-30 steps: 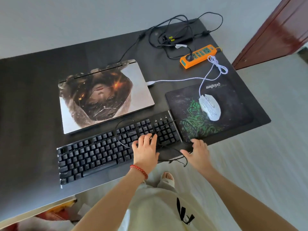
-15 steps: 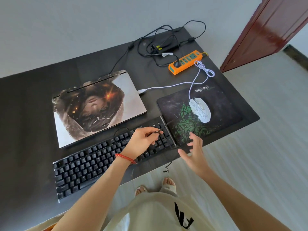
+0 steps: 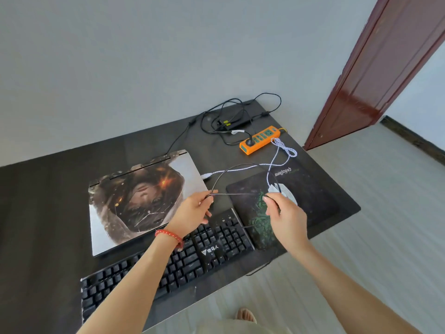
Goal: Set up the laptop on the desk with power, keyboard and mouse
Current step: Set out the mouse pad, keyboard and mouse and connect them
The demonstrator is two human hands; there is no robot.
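Observation:
A closed laptop (image 3: pixel 142 201) with a printed face on its lid lies on the dark desk (image 3: pixel 48 201). In front of it sits a black keyboard (image 3: pixel 192 261). Its thin black cable (image 3: pixel 238 166) is lifted in a loop above the desk. My left hand (image 3: pixel 192 210) pinches one part of the cable, my right hand (image 3: pixel 286 215) pinches another part over the mouse pad (image 3: pixel 313 203). The white mouse (image 3: pixel 289 196) is mostly hidden behind my right hand. Its white cable (image 3: pixel 284 148) runs to a plug (image 3: pixel 206 175) beside the laptop.
An orange power strip (image 3: pixel 260 139) lies at the back right with a black plug in it, next to a black power adapter (image 3: pixel 231 124) and tangled cables. A dark red door (image 3: pixel 375 68) stands at the right. The desk's front edge is close to my body.
Both hands have risen from the keyboard's right end. They now hold the keyboard cable up in a loop between them. The view has tilted upward.

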